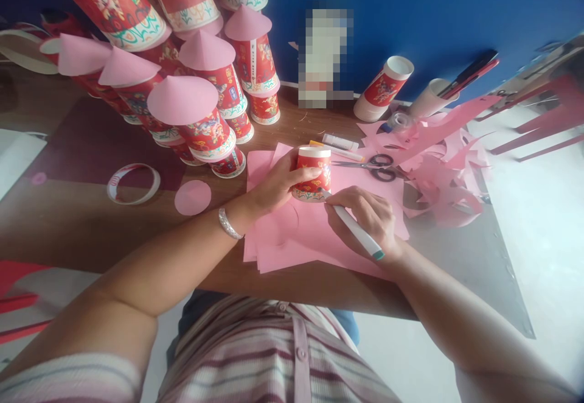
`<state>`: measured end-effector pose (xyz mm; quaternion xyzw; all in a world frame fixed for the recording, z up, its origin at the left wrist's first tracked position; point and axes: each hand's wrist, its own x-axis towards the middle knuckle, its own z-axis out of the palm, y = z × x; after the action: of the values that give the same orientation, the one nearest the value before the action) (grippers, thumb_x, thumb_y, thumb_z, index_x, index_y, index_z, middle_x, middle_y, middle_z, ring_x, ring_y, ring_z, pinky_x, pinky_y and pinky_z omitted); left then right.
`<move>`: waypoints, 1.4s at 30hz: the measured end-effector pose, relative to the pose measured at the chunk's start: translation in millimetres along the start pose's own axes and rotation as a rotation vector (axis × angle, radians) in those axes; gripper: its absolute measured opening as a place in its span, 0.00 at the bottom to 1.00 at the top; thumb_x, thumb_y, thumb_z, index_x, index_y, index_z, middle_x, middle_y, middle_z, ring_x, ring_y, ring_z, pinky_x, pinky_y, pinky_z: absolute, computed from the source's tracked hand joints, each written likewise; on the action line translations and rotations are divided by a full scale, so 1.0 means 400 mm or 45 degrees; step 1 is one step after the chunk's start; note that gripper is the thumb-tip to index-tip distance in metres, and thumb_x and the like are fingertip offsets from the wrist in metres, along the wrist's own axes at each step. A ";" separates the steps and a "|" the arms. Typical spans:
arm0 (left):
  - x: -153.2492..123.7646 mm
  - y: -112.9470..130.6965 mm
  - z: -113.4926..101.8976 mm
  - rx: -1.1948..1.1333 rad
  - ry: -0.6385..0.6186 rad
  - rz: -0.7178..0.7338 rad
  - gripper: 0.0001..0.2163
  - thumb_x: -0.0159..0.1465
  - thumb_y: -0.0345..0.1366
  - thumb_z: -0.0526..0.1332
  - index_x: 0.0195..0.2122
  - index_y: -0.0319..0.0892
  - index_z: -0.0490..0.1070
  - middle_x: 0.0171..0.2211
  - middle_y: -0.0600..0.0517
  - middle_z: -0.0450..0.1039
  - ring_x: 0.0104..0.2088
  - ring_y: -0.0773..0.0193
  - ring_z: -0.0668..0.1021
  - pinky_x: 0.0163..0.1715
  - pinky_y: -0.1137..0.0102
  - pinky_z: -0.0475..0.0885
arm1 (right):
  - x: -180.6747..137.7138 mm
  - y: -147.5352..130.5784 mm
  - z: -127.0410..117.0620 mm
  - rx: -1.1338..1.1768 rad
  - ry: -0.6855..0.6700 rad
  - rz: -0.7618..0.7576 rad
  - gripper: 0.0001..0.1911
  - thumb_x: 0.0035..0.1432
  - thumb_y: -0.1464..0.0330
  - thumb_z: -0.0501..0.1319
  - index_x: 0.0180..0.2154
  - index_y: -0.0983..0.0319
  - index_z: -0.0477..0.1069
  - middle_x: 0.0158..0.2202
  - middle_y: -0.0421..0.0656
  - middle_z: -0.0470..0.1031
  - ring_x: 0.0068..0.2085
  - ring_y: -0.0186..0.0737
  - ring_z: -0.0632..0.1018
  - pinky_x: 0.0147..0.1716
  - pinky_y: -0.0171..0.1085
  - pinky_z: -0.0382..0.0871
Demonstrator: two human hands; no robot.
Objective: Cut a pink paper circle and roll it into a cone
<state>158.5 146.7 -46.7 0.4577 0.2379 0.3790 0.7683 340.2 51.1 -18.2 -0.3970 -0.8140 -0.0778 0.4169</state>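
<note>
My left hand [274,187] is wrapped round a red patterned paper cup [314,168] that stands upside down on a stack of pink paper sheets [292,238]. My right hand [365,217] grips a white pen with a green end [358,232], its tip against the cup's rim where it meets the paper. A drawn circle shows faintly on the pink paper just left of the cup. A silver bracelet sits on my left wrist.
Stacks of red cups topped with pink paper cones [182,101] crowd the back left. Scissors [378,165], a glue stick [340,142], a pink paper disc [192,197], a cut cup ring [134,182] and pink offcuts [438,159] lie around. The table edge runs close to my body.
</note>
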 end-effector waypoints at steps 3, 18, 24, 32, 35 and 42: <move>-0.002 0.000 -0.002 0.001 -0.004 -0.008 0.20 0.60 0.42 0.74 0.50 0.41 0.74 0.42 0.48 0.78 0.41 0.60 0.79 0.43 0.65 0.75 | 0.000 -0.001 -0.001 0.000 0.003 0.002 0.10 0.66 0.79 0.62 0.43 0.58 0.70 0.29 0.36 0.76 0.26 0.33 0.77 0.26 0.33 0.74; -0.001 0.006 0.002 -0.077 -0.010 0.028 0.18 0.59 0.42 0.74 0.44 0.39 0.74 0.36 0.50 0.75 0.33 0.65 0.76 0.34 0.69 0.73 | 0.021 -0.014 -0.024 -0.017 -0.006 -0.036 0.11 0.65 0.80 0.63 0.41 0.58 0.69 0.28 0.37 0.77 0.26 0.32 0.78 0.24 0.32 0.72; 0.000 0.004 0.001 -0.056 0.000 0.061 0.17 0.60 0.41 0.72 0.46 0.38 0.75 0.37 0.49 0.76 0.35 0.63 0.77 0.36 0.69 0.72 | 0.018 -0.009 -0.013 -0.038 0.034 -0.036 0.11 0.65 0.80 0.62 0.41 0.58 0.68 0.27 0.36 0.77 0.25 0.32 0.78 0.24 0.32 0.74; 0.000 0.003 -0.002 -0.075 -0.006 0.039 0.17 0.60 0.41 0.73 0.46 0.38 0.75 0.36 0.49 0.77 0.33 0.64 0.77 0.34 0.69 0.72 | 0.014 -0.013 -0.005 0.014 0.011 -0.019 0.11 0.66 0.80 0.63 0.41 0.59 0.69 0.27 0.37 0.77 0.26 0.33 0.78 0.26 0.33 0.75; -0.001 0.002 -0.002 -0.084 -0.001 0.046 0.16 0.60 0.40 0.72 0.47 0.39 0.75 0.37 0.49 0.79 0.35 0.62 0.79 0.36 0.68 0.73 | 0.014 -0.012 -0.004 0.028 -0.001 -0.021 0.11 0.65 0.81 0.63 0.41 0.59 0.69 0.28 0.37 0.77 0.26 0.33 0.78 0.26 0.33 0.75; -0.001 0.001 -0.001 -0.076 -0.017 0.041 0.17 0.60 0.40 0.72 0.47 0.38 0.76 0.39 0.48 0.78 0.37 0.62 0.79 0.38 0.68 0.74 | 0.007 -0.005 -0.001 0.016 0.005 -0.005 0.11 0.66 0.80 0.62 0.43 0.58 0.69 0.29 0.36 0.78 0.27 0.33 0.79 0.26 0.33 0.74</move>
<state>157.7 146.5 -46.3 0.4406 0.2140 0.3952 0.7771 338.1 51.3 -15.5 -0.3928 -0.8144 -0.0743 0.4207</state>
